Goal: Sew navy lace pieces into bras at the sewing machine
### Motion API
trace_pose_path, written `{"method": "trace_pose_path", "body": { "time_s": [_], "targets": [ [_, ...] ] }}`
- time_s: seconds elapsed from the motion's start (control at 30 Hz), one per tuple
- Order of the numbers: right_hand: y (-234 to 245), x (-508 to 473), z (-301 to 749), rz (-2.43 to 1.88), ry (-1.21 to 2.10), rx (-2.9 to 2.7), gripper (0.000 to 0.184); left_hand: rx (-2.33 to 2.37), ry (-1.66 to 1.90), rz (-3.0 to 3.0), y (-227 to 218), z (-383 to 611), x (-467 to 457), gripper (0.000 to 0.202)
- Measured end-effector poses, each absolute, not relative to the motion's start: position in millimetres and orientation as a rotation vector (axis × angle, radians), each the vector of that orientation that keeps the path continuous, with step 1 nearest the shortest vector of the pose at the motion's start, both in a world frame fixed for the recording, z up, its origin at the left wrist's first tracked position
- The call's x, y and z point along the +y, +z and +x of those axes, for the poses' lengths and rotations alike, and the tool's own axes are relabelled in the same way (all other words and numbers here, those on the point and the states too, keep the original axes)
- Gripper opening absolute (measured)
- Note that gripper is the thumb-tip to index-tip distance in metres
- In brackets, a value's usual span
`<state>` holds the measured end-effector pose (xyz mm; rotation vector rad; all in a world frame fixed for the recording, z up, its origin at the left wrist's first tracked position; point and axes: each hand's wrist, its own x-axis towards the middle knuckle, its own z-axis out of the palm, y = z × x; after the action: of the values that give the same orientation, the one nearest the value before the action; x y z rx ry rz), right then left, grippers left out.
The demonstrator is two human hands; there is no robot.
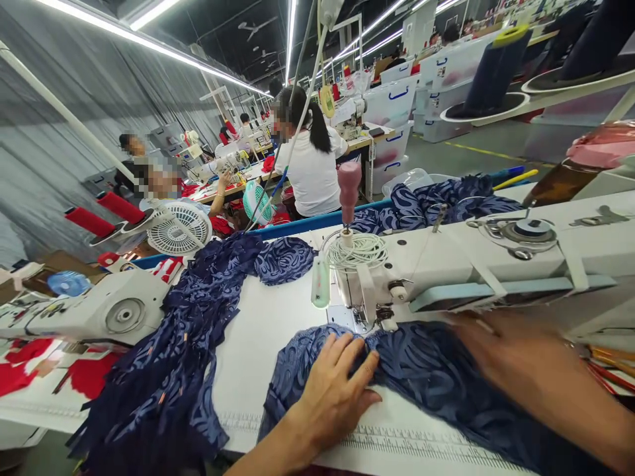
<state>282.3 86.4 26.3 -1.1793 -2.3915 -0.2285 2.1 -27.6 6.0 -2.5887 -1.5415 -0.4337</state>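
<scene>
A navy patterned fabric piece [426, 377] lies on the white table under the sewing machine [446, 264]. My left hand [332, 390] rests flat on the cloth just in front of the presser foot [370, 317], fingers stretched out. My right hand [526, 363] lies over the cloth to the right of the needle; it is smeared by motion and its fingers do not show clearly.
A long heap of navy fabric [178, 357] trails down the table's left side. A second sewing machine [104, 311] and a small white fan [178, 228] stand at the left. More navy cloth [431, 201] lies behind the machine. Other people sit at benches beyond.
</scene>
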Motion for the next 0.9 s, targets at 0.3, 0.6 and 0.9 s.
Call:
{"method": "trace_pose_path", "body": {
  "time_s": [0.3, 0.6, 0.9],
  "targets": [
    [10.4, 73.9, 187.9, -0.87, 0.257, -2.614, 0.029, -1.612, -0.62, -2.454, 1.2, 12.4, -13.9, 0.038],
    [-10.8, 71.5, 211.0, -0.704, 0.048, -2.617, 0.035, -1.416, -0.438, -2.377, -3.6, 14.8, -8.1, 0.03],
    [19.4, 80.0, 193.8, -0.943, 0.248, -2.672, 0.031, -1.424, -0.436, -2.314, -7.1, 14.7, -10.3, 0.031]
  ]
}}
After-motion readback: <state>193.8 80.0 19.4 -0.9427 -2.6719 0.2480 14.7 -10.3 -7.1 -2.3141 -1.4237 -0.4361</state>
